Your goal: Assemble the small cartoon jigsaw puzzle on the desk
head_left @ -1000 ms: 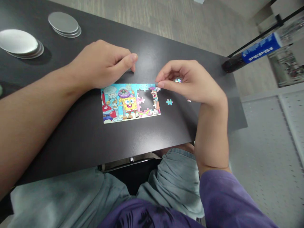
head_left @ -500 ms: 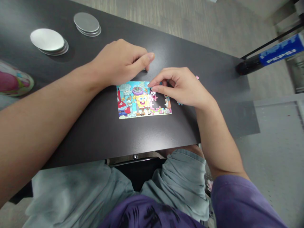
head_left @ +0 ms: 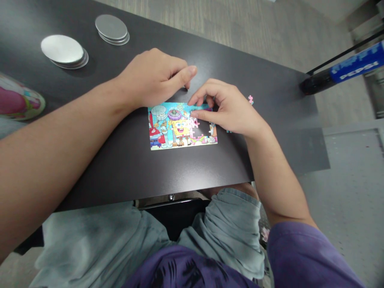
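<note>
A small cartoon jigsaw puzzle [head_left: 180,128] lies on the dark table, with a gap in its right part where the table shows through. Over the puzzle's upper right part is my right hand [head_left: 225,105], thumb and forefinger apart, with nothing seen between them. Its fingertips are at the puzzle's surface. My left hand [head_left: 159,78] rests just above the puzzle's top edge, fingers curled in and thumb laid along them; whether it holds anything is hidden. Beyond my right hand lies a pink loose piece [head_left: 251,99], and other pieces are partly covered by that hand.
Two stacks of silver discs, one nearer [head_left: 62,50] and one farther [head_left: 111,28], lie at the upper left of the table [head_left: 186,172]. A colourful container [head_left: 21,100] is at the left edge. A Pepsi bottle [head_left: 345,68] is at the right.
My right thumb and forefinger have parted slightly and the hand has shifted a little, showing more of the puzzle's top right and the pink loose piece. My left hand keeps its pose.
</note>
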A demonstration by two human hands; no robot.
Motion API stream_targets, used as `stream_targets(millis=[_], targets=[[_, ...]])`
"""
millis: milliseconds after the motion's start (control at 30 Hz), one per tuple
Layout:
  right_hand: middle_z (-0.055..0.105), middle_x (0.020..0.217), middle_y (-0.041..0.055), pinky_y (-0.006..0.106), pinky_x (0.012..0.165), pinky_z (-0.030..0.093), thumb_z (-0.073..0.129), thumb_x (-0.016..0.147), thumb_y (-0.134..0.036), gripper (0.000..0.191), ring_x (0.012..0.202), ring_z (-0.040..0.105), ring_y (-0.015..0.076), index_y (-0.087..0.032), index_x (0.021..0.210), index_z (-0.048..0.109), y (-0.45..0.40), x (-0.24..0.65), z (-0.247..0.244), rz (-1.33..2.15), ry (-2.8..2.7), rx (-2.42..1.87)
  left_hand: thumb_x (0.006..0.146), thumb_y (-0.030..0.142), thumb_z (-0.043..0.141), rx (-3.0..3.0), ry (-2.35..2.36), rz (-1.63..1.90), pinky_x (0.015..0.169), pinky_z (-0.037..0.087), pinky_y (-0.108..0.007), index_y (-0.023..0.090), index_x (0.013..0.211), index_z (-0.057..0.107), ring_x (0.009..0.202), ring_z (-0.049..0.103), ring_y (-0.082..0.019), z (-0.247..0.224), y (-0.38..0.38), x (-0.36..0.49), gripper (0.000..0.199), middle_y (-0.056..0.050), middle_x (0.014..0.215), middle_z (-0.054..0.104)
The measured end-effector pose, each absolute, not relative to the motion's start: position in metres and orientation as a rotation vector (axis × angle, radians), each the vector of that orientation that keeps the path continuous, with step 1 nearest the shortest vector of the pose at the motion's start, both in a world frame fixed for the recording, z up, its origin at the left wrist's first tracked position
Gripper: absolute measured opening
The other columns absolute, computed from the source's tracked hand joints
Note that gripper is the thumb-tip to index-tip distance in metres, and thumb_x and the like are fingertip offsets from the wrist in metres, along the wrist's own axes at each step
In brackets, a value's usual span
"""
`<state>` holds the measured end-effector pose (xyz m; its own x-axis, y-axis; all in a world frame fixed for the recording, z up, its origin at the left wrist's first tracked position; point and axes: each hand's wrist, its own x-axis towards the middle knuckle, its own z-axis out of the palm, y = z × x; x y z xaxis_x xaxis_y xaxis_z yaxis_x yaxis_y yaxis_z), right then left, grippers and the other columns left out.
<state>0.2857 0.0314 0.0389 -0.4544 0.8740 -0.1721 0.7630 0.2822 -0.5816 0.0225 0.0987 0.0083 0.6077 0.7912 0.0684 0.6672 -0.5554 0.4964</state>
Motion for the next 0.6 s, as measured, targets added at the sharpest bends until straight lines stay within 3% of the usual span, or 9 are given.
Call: stream_targets(millis=[233,367,433,600], targets=[[0.088,0.128,0.0106,0.048,0.098,0.061,0.090,0.116,-0.074,0.044,0.112,0.074,0.0350,-0.033,0.132,0.092,0.030,0.290,0.038,0.837,-2.187,-1.538,0.114,0.083,0.025,2.434,1.150,0.384,0.095,0.040,-0.054,0.034,0.129,0.092,0.102,0.064,-0.035,0.007,0.100,0.022,0.085,-0.008,0.104,0.082],[0.086,0.125,0.0078,0.046,0.099,0.059,0.097,0.113,-0.062,0.036,0.105,0.067,0.0277,-0.028,0.127,0.090,0.032,0.289,0.034,0.906,-2.216,-1.452,0.116,0.078,0.025,2.443,1.153,0.376,0.095,0.040,-0.053,0.030,0.132,0.093,0.101,0.064,-0.034,0.009,0.100,0.022,0.085,-0.008,0.109,0.082],[0.085,0.127,0.0089,0.048,0.102,0.060,0.097,0.111,-0.058,0.032,0.105,0.068,0.0292,-0.030,0.125,0.090,0.034,0.288,0.031,0.899,-2.275,-1.437,0.116,0.077,0.026,2.445,1.159,0.374,0.096,0.040,-0.054,0.029,0.132,0.093,0.100,0.064,-0.034,0.009,0.099,0.022,0.084,-0.009,0.109,0.083],[0.087,0.127,0.0104,0.050,0.101,0.062,0.094,0.112,-0.072,0.043,0.111,0.073,0.0357,-0.034,0.132,0.091,0.036,0.289,0.028,0.843,-2.261,-1.535,0.116,0.082,0.028,2.433,1.149,0.380,0.096,0.040,-0.053,0.035,0.126,0.092,0.104,0.065,-0.035,0.007,0.102,0.021,0.079,-0.007,0.109,0.084]])
